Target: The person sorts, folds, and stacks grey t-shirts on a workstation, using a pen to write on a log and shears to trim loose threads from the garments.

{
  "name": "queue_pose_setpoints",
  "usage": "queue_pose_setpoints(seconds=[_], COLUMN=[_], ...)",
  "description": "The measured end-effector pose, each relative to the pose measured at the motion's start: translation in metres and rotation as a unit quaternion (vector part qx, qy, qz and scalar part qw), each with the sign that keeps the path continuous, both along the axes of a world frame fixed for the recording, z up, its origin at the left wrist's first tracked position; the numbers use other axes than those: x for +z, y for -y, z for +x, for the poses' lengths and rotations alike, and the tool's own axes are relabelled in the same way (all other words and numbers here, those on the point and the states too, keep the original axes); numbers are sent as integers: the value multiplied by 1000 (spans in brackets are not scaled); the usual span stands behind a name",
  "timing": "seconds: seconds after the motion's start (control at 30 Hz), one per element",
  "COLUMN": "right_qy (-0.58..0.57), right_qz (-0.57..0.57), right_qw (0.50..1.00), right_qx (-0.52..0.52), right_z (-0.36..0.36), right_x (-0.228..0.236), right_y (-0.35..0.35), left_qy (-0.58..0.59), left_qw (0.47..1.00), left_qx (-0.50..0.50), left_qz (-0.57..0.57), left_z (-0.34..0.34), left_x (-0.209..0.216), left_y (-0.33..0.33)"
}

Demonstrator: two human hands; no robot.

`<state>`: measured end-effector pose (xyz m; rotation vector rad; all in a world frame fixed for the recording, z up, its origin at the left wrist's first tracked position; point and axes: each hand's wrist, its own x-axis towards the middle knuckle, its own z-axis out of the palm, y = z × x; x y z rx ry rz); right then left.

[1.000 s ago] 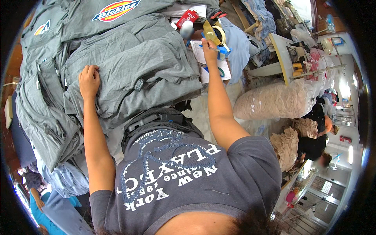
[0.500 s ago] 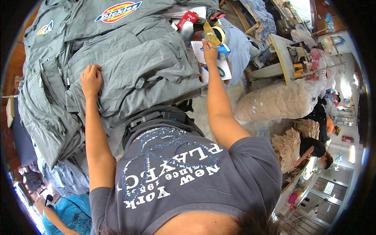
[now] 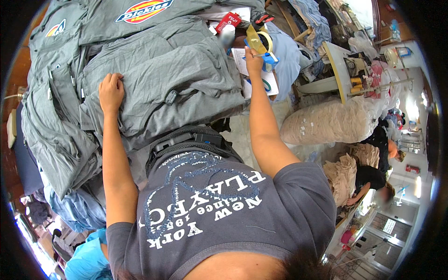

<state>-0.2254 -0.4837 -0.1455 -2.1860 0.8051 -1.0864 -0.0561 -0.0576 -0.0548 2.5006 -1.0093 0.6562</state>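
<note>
My left hand [image 3: 111, 92] rests on a grey T-shirt [image 3: 158, 65] spread over a pile of the same cloth, its fingers loosely bent and apart from any other thing. A small dark label [image 3: 171, 97] lies on that shirt. Farther right, my right hand [image 3: 253, 61] is closed around a thin pen-like stick [image 3: 260, 55]. It is above a white paper pad [image 3: 240, 59], right beside a blue tape dispenser [image 3: 270, 61] with a yellowish tape roll [image 3: 266, 41]. A green-blue ring [image 3: 266, 85] lies on the pad; the fingertips are partly hidden.
More grey shirts with a printed badge [image 3: 144, 10] cover the far left. A red packet [image 3: 228, 21] and red-black scissors [image 3: 264, 18] lie beyond the pad. On the right stand a large wrapped bundle [image 3: 326, 120] and a sewing table [image 3: 335, 70]. Co-workers are at the edges.
My hands stay in nearly the same places, the left thumb now showing more. A co-worker in blue at the lower left has bent lower, and one on the right has shifted.
</note>
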Motion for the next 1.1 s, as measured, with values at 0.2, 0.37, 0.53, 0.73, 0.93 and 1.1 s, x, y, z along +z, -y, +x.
queue_pose_setpoints(seconds=[0.2, 0.37, 0.53, 0.73, 0.93, 1.1], right_qy=[22, 16, -3, -1, 88, 24], right_qz=[92, 70, 61, 31, 356, 310], right_qw=[993, 993, 995, 999, 926, 927], right_qx=[75, 90, 83, 45, 91, 208], right_z=[-3, -3, -4, -5, -6, 20], right_x=[1, 2, 5, -2, 9, 30], right_y=[3, 3, 1, 7, 2, -1], left_qy=[13, -1, 5, 4, -24, -124], left_qw=[1000, 1000, 1000, 1000, 1000, 989], left_qx=[-5, 1, 1, 0, 4, 56], left_qz=[-12, -1, -5, 0, -14, -64], left_z=[0, -1, -2, -2, 1, 33], left_x=[-1, 1, 2, 3, -2, 5], left_y=[1, 1, 0, 3, -4, -4])
